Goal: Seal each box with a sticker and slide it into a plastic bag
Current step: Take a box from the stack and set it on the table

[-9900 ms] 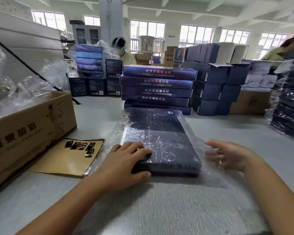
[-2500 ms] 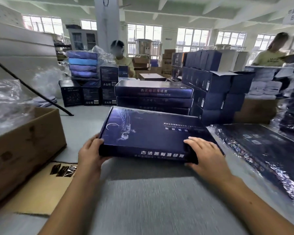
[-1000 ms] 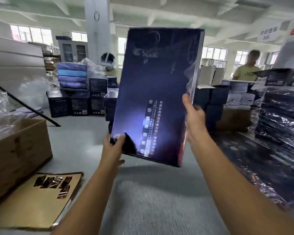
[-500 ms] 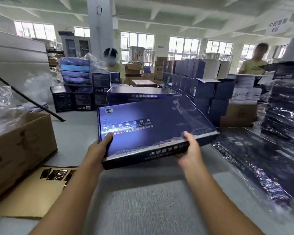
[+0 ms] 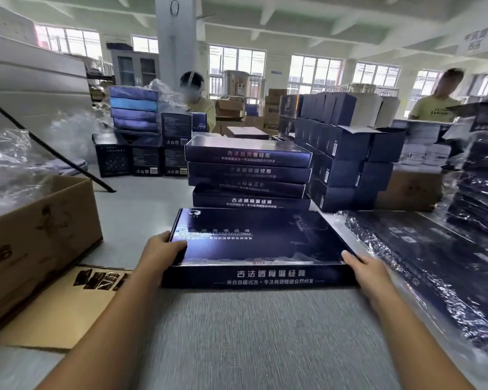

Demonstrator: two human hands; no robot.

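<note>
A flat dark-blue box (image 5: 254, 243) lies level on the grey table (image 5: 237, 333), its long printed side facing the person and its lid closed. The left hand (image 5: 164, 250) grips the box's near left corner, thumb laid on the lid and the other fingers wrapped down over the left edge. The right hand (image 5: 369, 270) holds the near right corner, thumb at the top edge and fingers against the side wall. Directly behind the box stands a stack of like boxes (image 5: 248, 173), four high and slightly askew. To the right of the box lies a bagged box (image 5: 434, 263) in crinkled clear plastic, touching or almost touching it. To the left of the box, near its front corner, a brown backing sheet (image 5: 68, 311) carries a row of dark stickers (image 5: 102, 280). Further left of the box sits an open cardboard carton (image 5: 34, 235) with clear plastic film (image 5: 6, 164) heaped in it
</note>
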